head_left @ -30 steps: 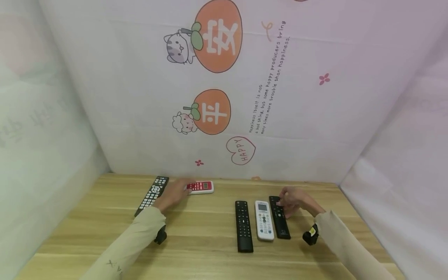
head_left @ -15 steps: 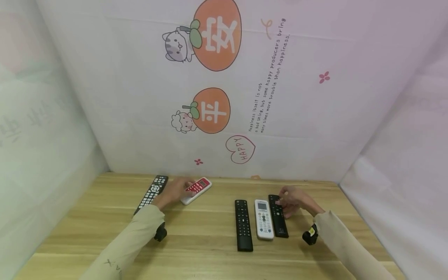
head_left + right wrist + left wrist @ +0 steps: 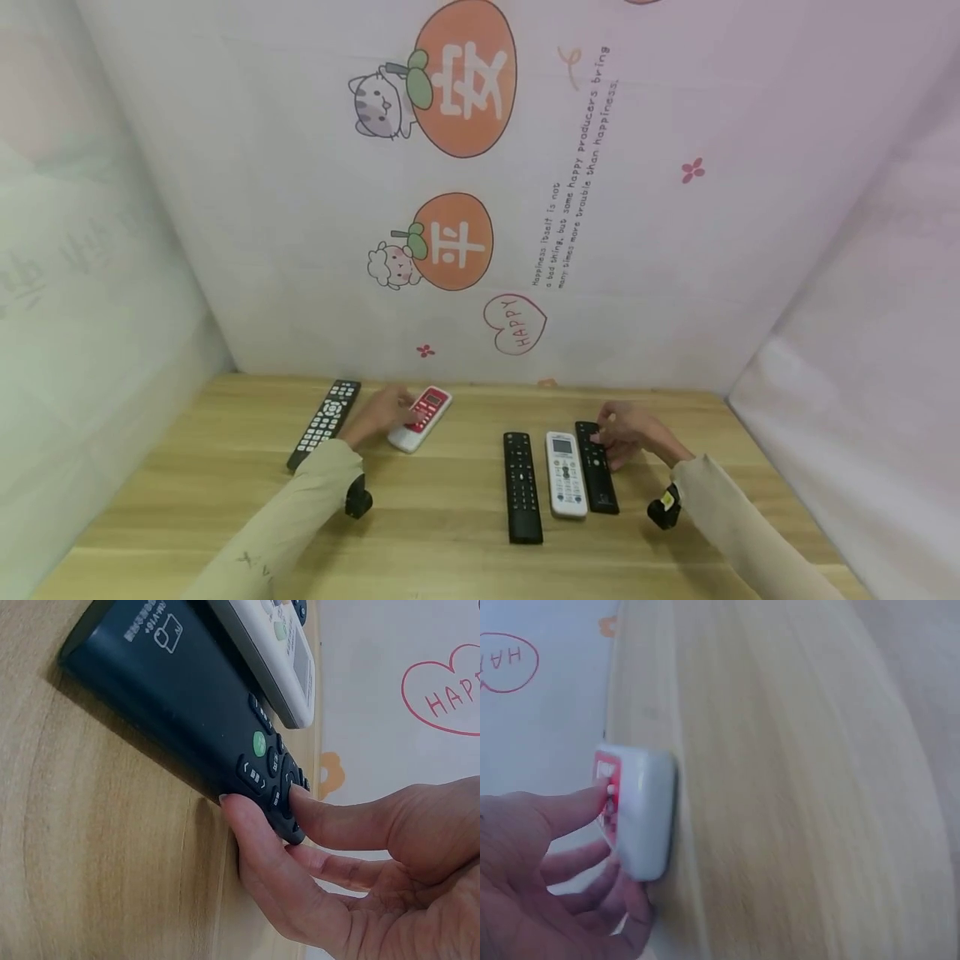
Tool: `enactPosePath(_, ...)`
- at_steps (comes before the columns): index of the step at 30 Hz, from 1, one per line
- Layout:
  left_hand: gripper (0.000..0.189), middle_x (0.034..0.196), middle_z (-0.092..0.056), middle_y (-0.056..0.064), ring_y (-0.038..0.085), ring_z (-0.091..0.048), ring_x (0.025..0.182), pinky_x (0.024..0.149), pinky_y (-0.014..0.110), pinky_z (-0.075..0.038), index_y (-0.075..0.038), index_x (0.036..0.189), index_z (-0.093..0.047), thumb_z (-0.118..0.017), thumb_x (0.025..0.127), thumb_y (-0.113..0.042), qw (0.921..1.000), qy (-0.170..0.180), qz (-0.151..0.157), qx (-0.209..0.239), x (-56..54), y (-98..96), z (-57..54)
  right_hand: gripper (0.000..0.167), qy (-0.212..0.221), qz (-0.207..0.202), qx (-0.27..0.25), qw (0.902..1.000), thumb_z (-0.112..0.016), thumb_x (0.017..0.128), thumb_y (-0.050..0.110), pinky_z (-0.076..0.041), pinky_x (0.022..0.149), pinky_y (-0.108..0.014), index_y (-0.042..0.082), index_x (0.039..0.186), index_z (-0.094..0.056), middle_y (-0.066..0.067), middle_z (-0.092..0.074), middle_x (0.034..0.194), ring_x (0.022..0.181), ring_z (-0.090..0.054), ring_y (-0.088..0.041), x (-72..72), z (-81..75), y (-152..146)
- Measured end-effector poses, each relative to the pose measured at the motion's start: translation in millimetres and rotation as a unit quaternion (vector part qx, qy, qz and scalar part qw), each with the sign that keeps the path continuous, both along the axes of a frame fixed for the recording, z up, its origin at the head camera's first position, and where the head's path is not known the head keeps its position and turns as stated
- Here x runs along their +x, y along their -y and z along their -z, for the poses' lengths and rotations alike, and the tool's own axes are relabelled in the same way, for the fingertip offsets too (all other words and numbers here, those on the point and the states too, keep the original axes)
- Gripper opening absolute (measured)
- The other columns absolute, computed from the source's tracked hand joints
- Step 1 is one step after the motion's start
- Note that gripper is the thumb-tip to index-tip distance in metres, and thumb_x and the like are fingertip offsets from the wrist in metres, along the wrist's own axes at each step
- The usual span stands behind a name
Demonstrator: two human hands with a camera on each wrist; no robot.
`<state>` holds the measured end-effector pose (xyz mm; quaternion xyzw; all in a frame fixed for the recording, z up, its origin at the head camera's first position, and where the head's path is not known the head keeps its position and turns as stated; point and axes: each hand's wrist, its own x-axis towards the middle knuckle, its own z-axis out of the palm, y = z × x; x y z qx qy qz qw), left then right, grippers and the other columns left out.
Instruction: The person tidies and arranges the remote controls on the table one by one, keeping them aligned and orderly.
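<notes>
In the head view my left hand (image 3: 381,413) holds a red-faced white remote control (image 3: 431,408) that lies slanted near the table's back edge. The left wrist view has the thumb on the red face of this remote (image 3: 645,814) and the fingers bent along its side and lower edge. At the right, my right hand (image 3: 632,427) grips the far end of a black remote control (image 3: 598,477). Its thumb presses on the buttons of that black remote (image 3: 187,697), and the forefinger lies along the side edge.
A white remote control (image 3: 566,483) with a small screen lies just left of the gripped black one. Another black remote (image 3: 522,492) is beside it. A black remote with white buttons (image 3: 324,425) slants at the far left. White printed cloth (image 3: 637,250) walls the wooden table (image 3: 420,533).
The red-and-white remote has turned from lying sideways to a steeper slant, its near end swinging toward me, with the left hand following. The right hand stays on the black remote, which has barely shifted.
</notes>
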<state>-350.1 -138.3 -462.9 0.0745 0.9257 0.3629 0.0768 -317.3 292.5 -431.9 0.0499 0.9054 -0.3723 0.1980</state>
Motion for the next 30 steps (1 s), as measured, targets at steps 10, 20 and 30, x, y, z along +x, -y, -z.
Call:
enactPosePath(10, 0.032, 0.057, -0.047, -0.003, 0.009, -0.036, 0.054, 0.052, 0.022, -0.033, -0.007, 0.066, -0.06, -0.082, 0.088, -0.015, 0.9881, 0.131, -0.067, 0.047, 1.2, -6.4, -5.9, 0.025, 0.001, -0.006, 0.009, 0.9999, -0.065, 0.101, 0.004, -0.066, 0.066, -0.038, -0.006, 0.12, -0.052, -0.023, -0.068, 0.097, 0.076, -0.074, -0.028, -1.3, 1.5, 3)
enactPosePath(20, 0.023, 0.07, -0.062, 0.004, 0.012, -0.049, 0.058, 0.051, 0.022, -0.041, -0.005, 0.076, -0.061, -0.08, 0.088, -0.011, 0.9976, 0.063, -0.027, 0.014, 10.3, -15.9, -13.6, 0.026, 0.004, 0.001, 0.015, 0.9999, -0.063, 0.102, 0.003, -0.066, 0.068, -0.039, -0.009, 0.122, -0.051, -0.024, -0.066, 0.096, 0.077, -0.074, -0.029, -1.3, -3.5, 1)
enactPosePath(30, 0.034, 0.07, -0.06, 0.004, 0.014, -0.051, 0.059, 0.05, 0.022, -0.04, -0.008, 0.074, -0.058, -0.082, 0.09, -0.026, 0.9989, 0.023, -0.032, -0.024, 16.3, -25.9, -4.2, 0.028, 0.015, 0.003, 0.014, 0.9998, -0.064, 0.102, 0.004, -0.066, 0.07, -0.04, -0.008, 0.123, -0.05, -0.022, -0.066, 0.095, 0.079, -0.073, -0.029, -1.4, -2.8, 4)
